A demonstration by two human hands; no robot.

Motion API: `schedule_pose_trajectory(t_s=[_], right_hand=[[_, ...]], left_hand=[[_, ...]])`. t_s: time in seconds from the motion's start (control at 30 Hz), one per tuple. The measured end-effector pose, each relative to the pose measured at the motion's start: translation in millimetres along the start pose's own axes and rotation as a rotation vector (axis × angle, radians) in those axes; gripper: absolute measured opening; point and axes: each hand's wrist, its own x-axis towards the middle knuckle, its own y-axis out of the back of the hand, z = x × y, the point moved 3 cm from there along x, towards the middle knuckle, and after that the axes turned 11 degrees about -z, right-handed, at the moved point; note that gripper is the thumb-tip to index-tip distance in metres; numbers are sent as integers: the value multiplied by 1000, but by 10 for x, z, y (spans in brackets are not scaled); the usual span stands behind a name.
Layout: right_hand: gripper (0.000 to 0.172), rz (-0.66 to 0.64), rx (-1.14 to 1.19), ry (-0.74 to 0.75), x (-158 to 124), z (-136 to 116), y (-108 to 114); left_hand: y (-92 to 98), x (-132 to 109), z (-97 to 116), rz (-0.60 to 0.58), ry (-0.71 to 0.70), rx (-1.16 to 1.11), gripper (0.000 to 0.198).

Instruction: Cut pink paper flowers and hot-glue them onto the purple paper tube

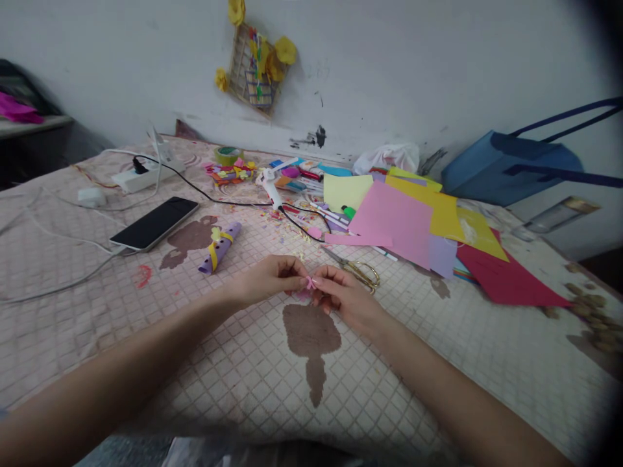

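The left hand (270, 280) and right hand (343, 297) meet over the near cloth (204, 363), fingertips of both pinched shut on a tiny pink piece (310, 283) between them, with scissors (359, 272) just far-right.

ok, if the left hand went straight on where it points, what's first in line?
Left hand meets the small pink paper piece both hands pinch, then the right hand directly behind, likely touching.
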Motion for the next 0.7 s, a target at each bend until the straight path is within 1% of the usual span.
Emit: schedule_pose_trajectory(t_s=[0.1, 0.23, 0.3, 0.43, 0.5, 0.6, 0.7], right_hand=[[19, 39, -7, 19, -3, -4, 7], [19, 117, -135, 74, -14, -26, -7], [21, 122, -168, 91, -14, -31, -21], [28, 104, -94, 85, -6, -18, -35], [28, 86, -90, 79, -2, -11, -37], [25, 76, -151, 74, 0, 2, -31], [24, 103, -245, 72, 1, 16, -17]], left_hand=[[-9, 5, -17, -8, 43, -37, 18], [-42, 16, -33, -29, 53, -99, 21], [-55, 16, -37, -22, 42, -96, 21], [-56, 5, -29, 42, 31, -89, 19], [-55, 2, -22, 51, 37, -85, 19], [-49, 5, -30, 51, 42, -67, 18], [-36, 7, -48, 60, -3, -8, 17]])
